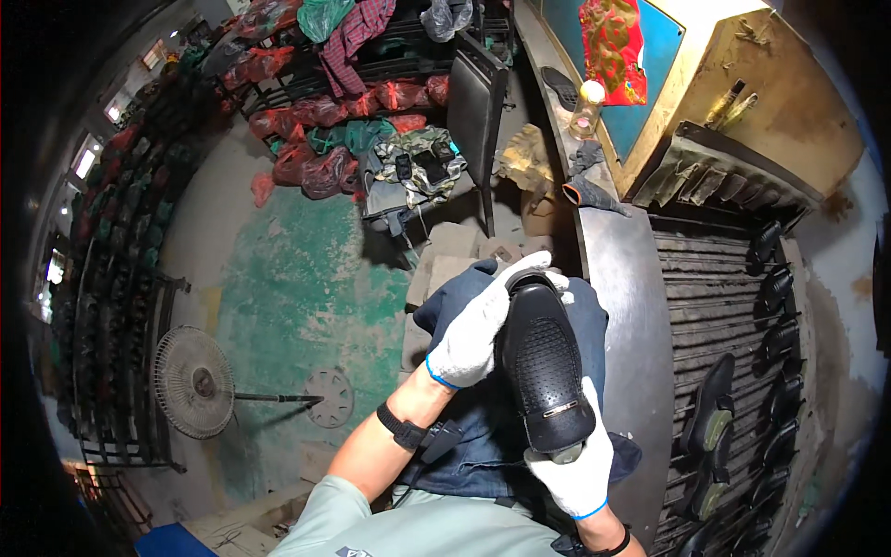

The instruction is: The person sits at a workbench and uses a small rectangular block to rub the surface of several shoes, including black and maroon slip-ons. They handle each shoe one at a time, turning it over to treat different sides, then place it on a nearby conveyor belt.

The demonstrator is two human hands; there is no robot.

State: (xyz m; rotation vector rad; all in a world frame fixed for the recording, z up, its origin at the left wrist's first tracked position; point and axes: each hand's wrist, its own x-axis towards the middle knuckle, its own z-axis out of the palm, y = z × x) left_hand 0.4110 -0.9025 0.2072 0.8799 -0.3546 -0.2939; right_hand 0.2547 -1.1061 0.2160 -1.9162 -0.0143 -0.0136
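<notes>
A black slip-on shoe (543, 348) with a dotted, textured upper and a small metal bar is held over my lap, its toe pointing away from me. My left hand (471, 330), in a white glove with a blue cuff edge, is wrapped along the shoe's left side and round its toe. Under and beside the near end, my right hand (583, 472), gloved the same way, grips the shoe. A greyish piece shows at that near end, between the shoe and the right hand. The shoe's sole and heel are mostly hidden.
On my right runs a metal-topped ledge (626, 297), beside a slatted conveyor (687, 325) carrying several black shoes (715, 399). A machine housing (780, 84) stands beyond. A pedestal fan (195, 381) is at left, and a chair (473, 102) holding clothing is ahead.
</notes>
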